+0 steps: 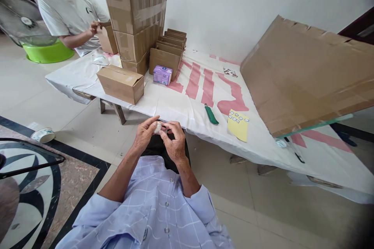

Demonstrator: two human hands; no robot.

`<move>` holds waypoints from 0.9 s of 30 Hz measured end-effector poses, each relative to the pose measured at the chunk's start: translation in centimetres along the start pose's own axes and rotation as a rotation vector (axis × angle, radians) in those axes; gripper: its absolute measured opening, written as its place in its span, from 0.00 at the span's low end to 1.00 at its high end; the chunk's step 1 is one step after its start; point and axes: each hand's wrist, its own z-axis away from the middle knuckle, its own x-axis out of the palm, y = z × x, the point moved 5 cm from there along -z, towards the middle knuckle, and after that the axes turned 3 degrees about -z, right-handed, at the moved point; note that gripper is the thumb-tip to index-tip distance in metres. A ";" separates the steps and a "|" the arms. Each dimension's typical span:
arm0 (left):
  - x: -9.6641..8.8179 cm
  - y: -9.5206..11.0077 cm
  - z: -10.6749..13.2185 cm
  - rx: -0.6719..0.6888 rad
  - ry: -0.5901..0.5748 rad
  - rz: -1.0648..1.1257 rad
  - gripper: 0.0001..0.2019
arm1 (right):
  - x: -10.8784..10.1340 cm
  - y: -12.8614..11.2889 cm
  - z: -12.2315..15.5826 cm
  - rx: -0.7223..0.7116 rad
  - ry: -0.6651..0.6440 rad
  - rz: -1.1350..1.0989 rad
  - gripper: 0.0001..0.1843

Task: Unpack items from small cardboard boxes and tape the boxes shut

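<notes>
Nearest you is your blue checked shirt (166,210), cut off by the view's lower edge. Beyond it, your left hand (145,134) and right hand (174,142) together pinch a small whitish object (157,127) over your lap; fingers cover much of it, and its identity cannot be determined. Both hands sit just short of the counter (178,111), whose near edge runs past your fingertips. Near that edge: a closed carton (121,83) to the left, a green-handled tool (210,114) and yellow sheet (238,125) to the right. Red-striped covering is exposed between the purple box (162,75) and the tool. Stacked cartons (137,23) partly hide a co-worker's carton (107,38). The large cardboard panel (312,78) bounds the right side, cut off there.
</notes>
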 end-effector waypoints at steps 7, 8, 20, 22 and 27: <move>0.9 1.6 0.3 0.197 -0.007 -0.030 0.20 | 1.7 2.2 0.8 0.455 -0.072 -0.393 0.20; 1.1 1.7 0.4 0.182 -0.055 -0.027 0.20 | 1.9 2.2 0.9 0.464 -0.072 -0.431 0.22; 0.2 2.8 0.3 0.147 -0.107 -0.047 0.16 | 1.0 1.9 0.5 0.437 -0.040 -0.455 0.24; 0.4 2.7 0.3 0.156 -0.107 -0.066 0.16 | 1.0 1.8 0.5 0.430 -0.038 -0.439 0.24; 0.5 2.8 0.3 0.214 -0.092 -0.123 0.19 | 0.7 1.9 0.4 0.407 -0.026 -0.396 0.24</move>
